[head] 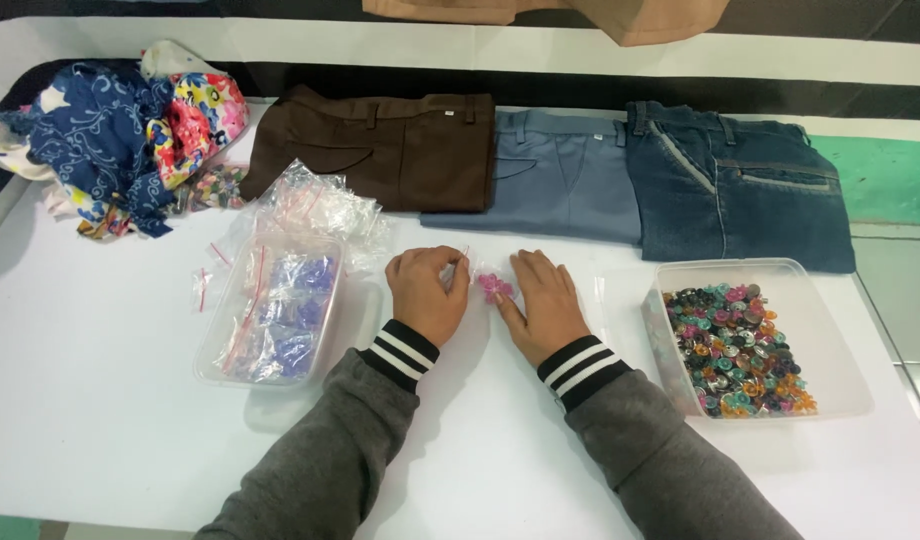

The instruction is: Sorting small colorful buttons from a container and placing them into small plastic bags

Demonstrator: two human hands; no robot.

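Pink buttons [496, 287] lay in a small clear bag between both hands' fingers. The left hand [426, 293] pinched the bag's top edge shut; the right hand [545, 302] lay flat and open, pressing it on the white surface [110, 400]. Steady pressure seemed wise.

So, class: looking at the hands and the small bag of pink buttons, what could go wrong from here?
1. The small clear bag of pink buttons lies between the left hand and right hand; if its mouth is open, buttons could roll across the white table.
2. The right sleeve sits close to the open tub of mixed buttons; a careless sweep might tip it.
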